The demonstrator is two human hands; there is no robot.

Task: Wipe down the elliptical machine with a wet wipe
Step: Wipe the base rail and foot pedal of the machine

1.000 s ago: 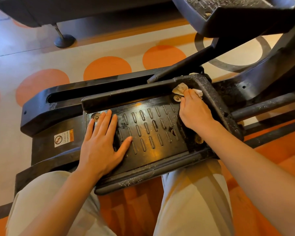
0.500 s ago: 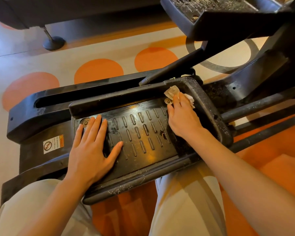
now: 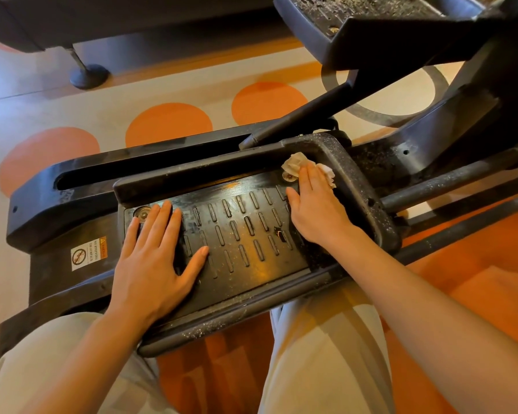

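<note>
Two bare hands are laid on the black foot pedal point(image 3: 245, 234) of the elliptical machine point(image 3: 449, 138), seen from above by the head camera. The left hand point(image 3: 153, 264) is pressed flat on the pedal's ribbed tread at about eight o'clock from the pedal's middle, with fingers straight and the thumb spread wide toward three o'clock; nothing is held in it. Its fingertips are found just beside a round metal bolt head point(image 3: 141, 213) in the pedal's corner at ten o'clock.

The right hand point(image 3: 317, 210) is placed at the pedal's two o'clock corner, fingers straight and close together, and the wet wipe point(image 3: 295, 164) is pressed under them against the tread where it meets the raised rim. The crumpled wipe is seen poking out past the fingertips at twelve o'clock and again on the little-finger side at two o'clock. Whether any finger is curled round the wipe cannot be told.

White specks are scattered over the pedal's rim and the dark frame bars point(image 3: 449, 186) at three o'clock. A warning sticker point(image 3: 89, 253) is stuck to the base at nine o'clock. Beige trousers point(image 3: 326, 354) are visible at six o'clock, and the floor point(image 3: 168, 124) is patterned with orange circles.
</note>
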